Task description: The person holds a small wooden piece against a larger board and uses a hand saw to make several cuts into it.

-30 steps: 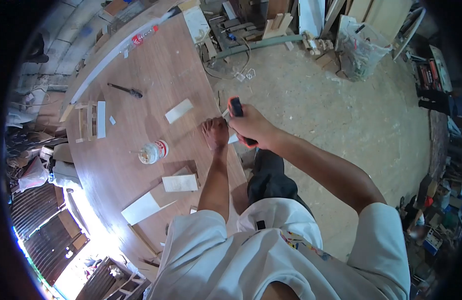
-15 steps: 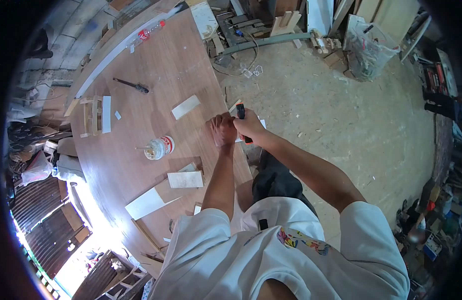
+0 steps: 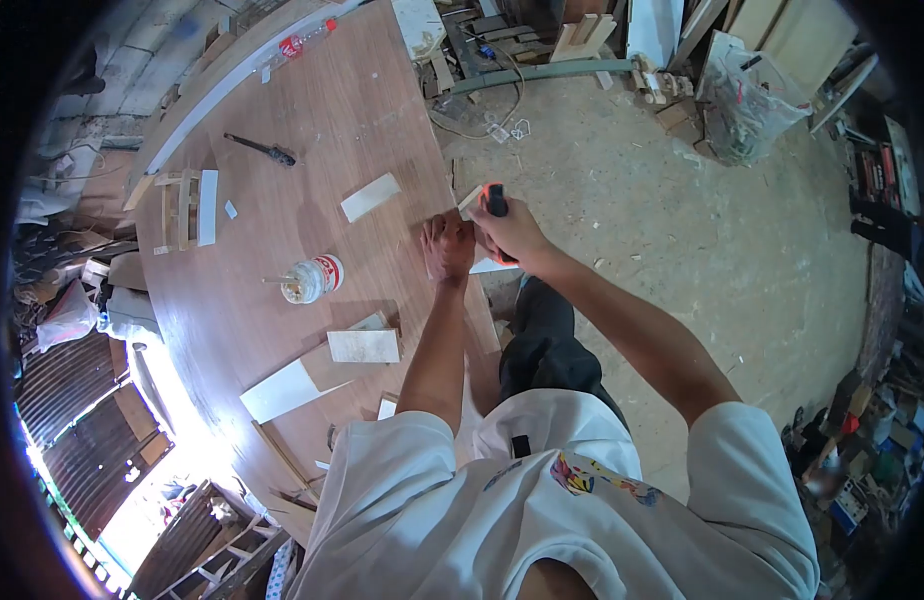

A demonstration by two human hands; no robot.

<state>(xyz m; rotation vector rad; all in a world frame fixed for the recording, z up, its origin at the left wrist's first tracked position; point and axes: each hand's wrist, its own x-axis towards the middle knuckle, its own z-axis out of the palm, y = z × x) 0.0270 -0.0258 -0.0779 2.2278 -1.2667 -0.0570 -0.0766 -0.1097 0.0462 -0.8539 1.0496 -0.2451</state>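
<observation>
My right hand (image 3: 518,230) is closed around the orange-and-black handle of what looks like a hand saw (image 3: 497,200), just off the table's edge. Its blade cannot be made out from above. Close beside it, my left hand (image 3: 448,247) presses down at the edge with bent fingers, apparently on a piece of wood that it mostly covers. A pale wooden end (image 3: 470,198) shows above the hands, and a white strip (image 3: 494,265) juts past the edge below them. A pale rectangular block (image 3: 371,197) lies on the table left of my left hand.
The brown table (image 3: 312,110) carries a jar with a stick in it (image 3: 313,279), a dark slender tool (image 3: 262,150), a small wooden frame (image 3: 185,210), a plastic bottle (image 3: 307,40) and white-faced boards (image 3: 282,390). A plastic bag (image 3: 752,110) stands on the floor.
My right hand and the saw handle have shifted rightward, away from the table edge, and the handle's tilt has changed. My left hand stays in place. The whole view has shifted slightly.
</observation>
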